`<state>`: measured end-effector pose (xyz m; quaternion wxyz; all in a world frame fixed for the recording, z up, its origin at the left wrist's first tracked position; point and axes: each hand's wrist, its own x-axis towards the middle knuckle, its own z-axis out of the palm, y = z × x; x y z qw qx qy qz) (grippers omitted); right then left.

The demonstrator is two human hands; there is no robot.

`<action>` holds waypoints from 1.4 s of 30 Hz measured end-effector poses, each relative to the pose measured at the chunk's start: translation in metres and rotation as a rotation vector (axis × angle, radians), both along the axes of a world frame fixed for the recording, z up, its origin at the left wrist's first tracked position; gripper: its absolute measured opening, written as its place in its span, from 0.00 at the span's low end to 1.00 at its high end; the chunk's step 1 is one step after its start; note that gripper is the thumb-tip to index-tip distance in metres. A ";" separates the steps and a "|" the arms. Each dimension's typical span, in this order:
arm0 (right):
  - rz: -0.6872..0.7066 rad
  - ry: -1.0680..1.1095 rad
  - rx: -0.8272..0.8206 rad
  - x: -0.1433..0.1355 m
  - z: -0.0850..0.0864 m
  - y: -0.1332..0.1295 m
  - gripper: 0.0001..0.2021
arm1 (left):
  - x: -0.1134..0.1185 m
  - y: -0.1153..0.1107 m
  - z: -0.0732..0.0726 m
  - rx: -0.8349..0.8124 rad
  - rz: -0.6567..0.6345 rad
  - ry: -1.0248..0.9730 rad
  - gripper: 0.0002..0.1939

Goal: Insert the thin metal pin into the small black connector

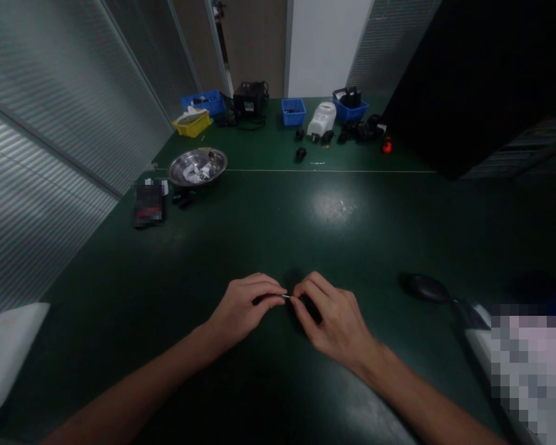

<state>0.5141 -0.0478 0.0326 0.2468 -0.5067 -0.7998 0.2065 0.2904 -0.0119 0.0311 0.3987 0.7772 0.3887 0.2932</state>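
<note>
Forearms enter from the lower edge. Just below frame centre, the left hand and right hand pinch a thin strip from opposite sides, presumably to steady it over the tabletop; its covered ends cannot be seen.

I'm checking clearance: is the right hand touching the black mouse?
No, the right hand is at a thin pale piece, well apart from the black mouse.

My smooth dark-green worktop reflects pale light; grey horizontal-slatted blinds line my left, and a flat brown panel and plain white panel stand beyond.
</note>
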 end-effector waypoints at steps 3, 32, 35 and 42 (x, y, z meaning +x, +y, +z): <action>-0.022 -0.001 0.005 -0.001 0.001 -0.001 0.08 | 0.002 -0.002 0.000 0.004 -0.007 -0.004 0.09; 0.047 -0.122 0.032 -0.002 0.000 -0.001 0.09 | -0.005 0.011 -0.004 0.120 0.143 0.156 0.09; 0.039 -0.105 0.040 -0.002 -0.001 -0.001 0.09 | -0.005 0.009 -0.003 0.135 0.137 0.131 0.13; -0.055 -0.036 0.075 0.000 -0.002 0.000 0.08 | -0.005 -0.002 -0.001 0.255 -0.063 0.146 0.14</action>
